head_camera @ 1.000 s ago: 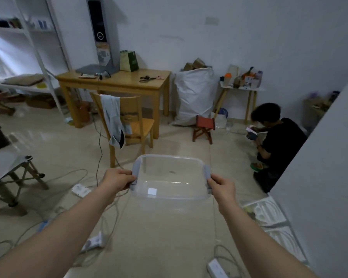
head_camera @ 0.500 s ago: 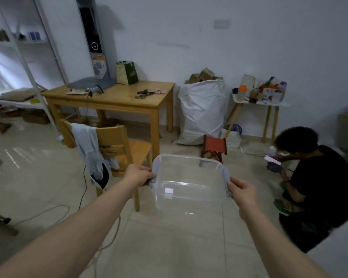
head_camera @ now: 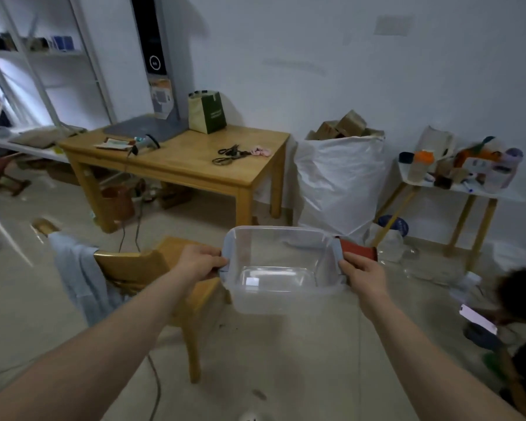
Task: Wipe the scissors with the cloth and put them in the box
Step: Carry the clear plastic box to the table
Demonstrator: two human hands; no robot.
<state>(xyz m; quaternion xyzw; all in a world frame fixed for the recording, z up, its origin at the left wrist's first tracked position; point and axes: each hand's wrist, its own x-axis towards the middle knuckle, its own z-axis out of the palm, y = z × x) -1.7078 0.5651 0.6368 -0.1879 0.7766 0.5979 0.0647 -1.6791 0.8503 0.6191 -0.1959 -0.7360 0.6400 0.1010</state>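
I carry a clear plastic box [head_camera: 281, 294] in front of me, above the floor, with nothing in it. My left hand [head_camera: 201, 262] grips its left handle and my right hand [head_camera: 362, 276] grips its right handle. Ahead stands a wooden table [head_camera: 179, 168]. On its right part lie two pairs of dark scissors [head_camera: 230, 154], and a small pink cloth [head_camera: 261, 151] sits just to their right. The box is well short of the table.
A wooden chair [head_camera: 152, 268] with a pale garment [head_camera: 79, 278] over its back stands below my left arm. A big white sack [head_camera: 337, 183] and a cluttered side table [head_camera: 459, 189] stand right of the wooden table. A person [head_camera: 516, 329] crouches at the lower right. Cables run over the floor.
I have walked toward the table with the box held in both hands. The table, scissors and chair now appear larger and closer, and the crouching person has slid to the right edge.
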